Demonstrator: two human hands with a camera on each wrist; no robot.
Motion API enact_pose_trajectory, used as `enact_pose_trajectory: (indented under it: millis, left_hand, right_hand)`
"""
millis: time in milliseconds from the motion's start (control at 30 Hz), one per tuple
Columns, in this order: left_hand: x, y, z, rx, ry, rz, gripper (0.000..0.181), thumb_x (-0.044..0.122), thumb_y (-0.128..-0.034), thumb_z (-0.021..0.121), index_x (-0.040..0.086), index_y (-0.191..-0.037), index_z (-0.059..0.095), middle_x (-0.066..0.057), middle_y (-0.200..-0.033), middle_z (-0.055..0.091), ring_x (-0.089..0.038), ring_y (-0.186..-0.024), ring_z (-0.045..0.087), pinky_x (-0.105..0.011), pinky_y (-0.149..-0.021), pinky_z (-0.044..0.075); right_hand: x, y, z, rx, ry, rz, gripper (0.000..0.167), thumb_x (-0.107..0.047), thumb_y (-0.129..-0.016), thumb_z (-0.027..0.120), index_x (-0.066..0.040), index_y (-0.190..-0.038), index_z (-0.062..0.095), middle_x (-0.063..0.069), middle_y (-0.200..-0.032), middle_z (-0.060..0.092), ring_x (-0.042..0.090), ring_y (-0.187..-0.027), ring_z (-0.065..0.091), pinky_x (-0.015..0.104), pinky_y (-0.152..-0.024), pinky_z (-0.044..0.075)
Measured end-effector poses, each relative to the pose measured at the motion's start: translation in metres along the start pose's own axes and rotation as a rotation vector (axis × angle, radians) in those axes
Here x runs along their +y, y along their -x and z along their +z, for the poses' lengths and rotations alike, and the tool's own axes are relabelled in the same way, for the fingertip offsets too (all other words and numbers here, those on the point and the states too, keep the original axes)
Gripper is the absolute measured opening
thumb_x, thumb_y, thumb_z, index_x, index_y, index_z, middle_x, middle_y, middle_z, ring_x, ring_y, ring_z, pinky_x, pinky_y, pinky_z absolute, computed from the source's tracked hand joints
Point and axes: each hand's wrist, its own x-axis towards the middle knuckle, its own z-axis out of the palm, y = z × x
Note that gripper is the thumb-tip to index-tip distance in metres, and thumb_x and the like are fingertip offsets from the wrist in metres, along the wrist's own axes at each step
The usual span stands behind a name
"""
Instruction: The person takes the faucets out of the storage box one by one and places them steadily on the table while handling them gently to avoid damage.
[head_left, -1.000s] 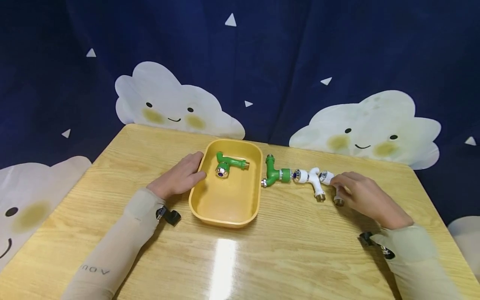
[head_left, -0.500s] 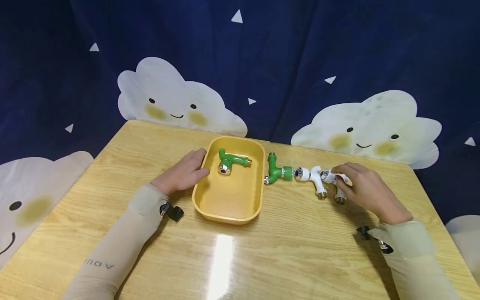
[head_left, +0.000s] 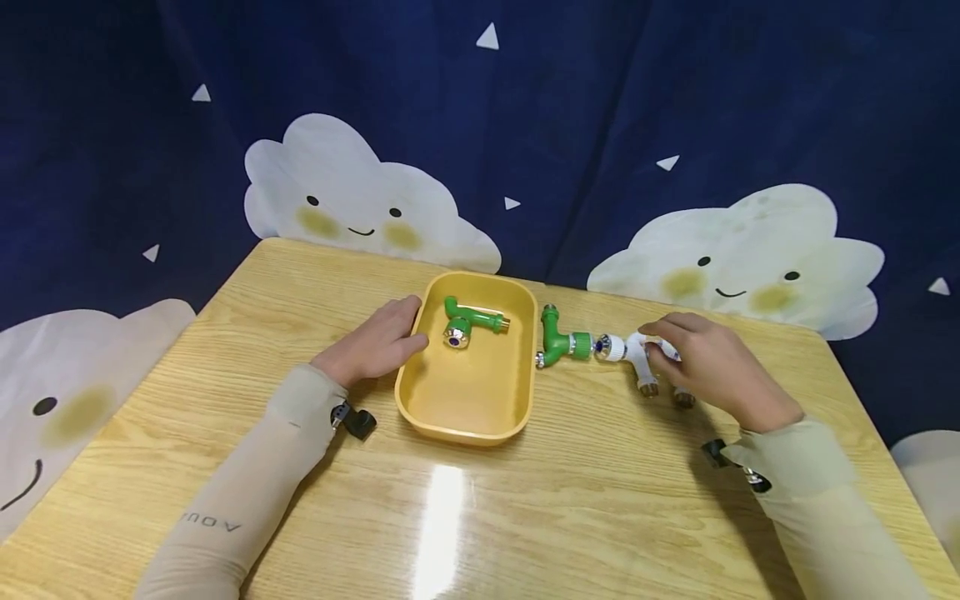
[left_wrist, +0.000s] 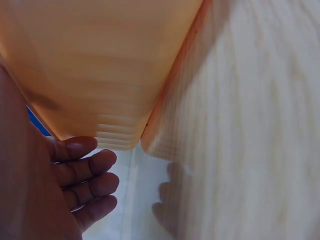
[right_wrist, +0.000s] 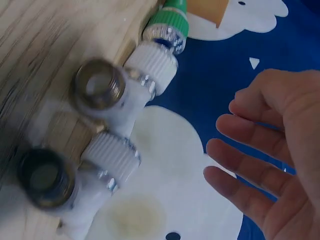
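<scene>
My left hand [head_left: 375,342] holds the left wall of a yellow plastic tray [head_left: 463,432], thumb over the rim. In the left wrist view its fingers [left_wrist: 95,185] bend down outside the wall. Within the tray lies a green water tap [head_left: 477,319] with a chrome-capped knob. A second green tap [head_left: 555,343] lies just right of the tray, followed by a white tap [head_left: 639,363]. My right hand [head_left: 708,362] hovers over another white tap [head_left: 684,399], mostly hiding it from the head camera. The right wrist view shows both white taps apart from the loosely bent fingers [right_wrist: 240,160].
A light wooden table [head_left: 570,500] carries everything, with a bright reflection near its front. Behind stands a dark blue curtain [head_left: 555,125] printed with white clouds. The taps on the table form a row from the tray's right side, close to one another.
My right hand has let go of the rightmost white tap and shifted left toward the other white one. My left hand stays at the tray; the head view has shifted slightly.
</scene>
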Motion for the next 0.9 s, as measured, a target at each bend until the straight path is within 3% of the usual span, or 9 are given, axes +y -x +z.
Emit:
enact_pose_trajectory:
  millis: [267, 633, 900]
  left_hand:
    - [0.002, 0.001, -0.001, -0.022, 0.001, -0.034, 0.036, 0.026, -0.0968, 0.049, 0.003, -0.125, 0.051, -0.012, -0.106, 0.056, -0.029, -0.101, 0.051, -0.044, -0.094, 0.042]
    - [0.001, -0.002, -0.001, -0.016, -0.003, -0.009, 0.034, 0.029, -0.0952, 0.047, 0.006, -0.120, 0.050, -0.010, -0.099, 0.054, -0.026, -0.093, 0.050, -0.039, -0.087, 0.042]
    - [0.002, 0.000, -0.001, -0.030, 0.019, -0.033, 0.037, 0.028, -0.0962, 0.047, 0.005, -0.125, 0.050, -0.011, -0.106, 0.055, -0.028, -0.100, 0.050, -0.042, -0.093, 0.042]
  right_hand:
    - [-0.014, -0.019, 0.007, 0.000, 0.011, -0.048, 0.023, -0.014, -0.086, 0.075, -0.004, -0.107, 0.075, 0.013, -0.099, 0.076, 0.030, -0.090, 0.073, 0.049, -0.074, 0.059]
    - [-0.035, -0.042, 0.012, -0.033, 0.005, -0.057, 0.024, -0.015, -0.090, 0.074, -0.004, -0.111, 0.074, 0.011, -0.101, 0.075, 0.028, -0.092, 0.072, 0.046, -0.077, 0.059]
    - [-0.050, -0.061, 0.020, -0.057, -0.008, -0.083, 0.022, -0.015, -0.091, 0.072, -0.005, -0.110, 0.074, 0.009, -0.098, 0.072, 0.025, -0.087, 0.070, 0.044, -0.075, 0.058]
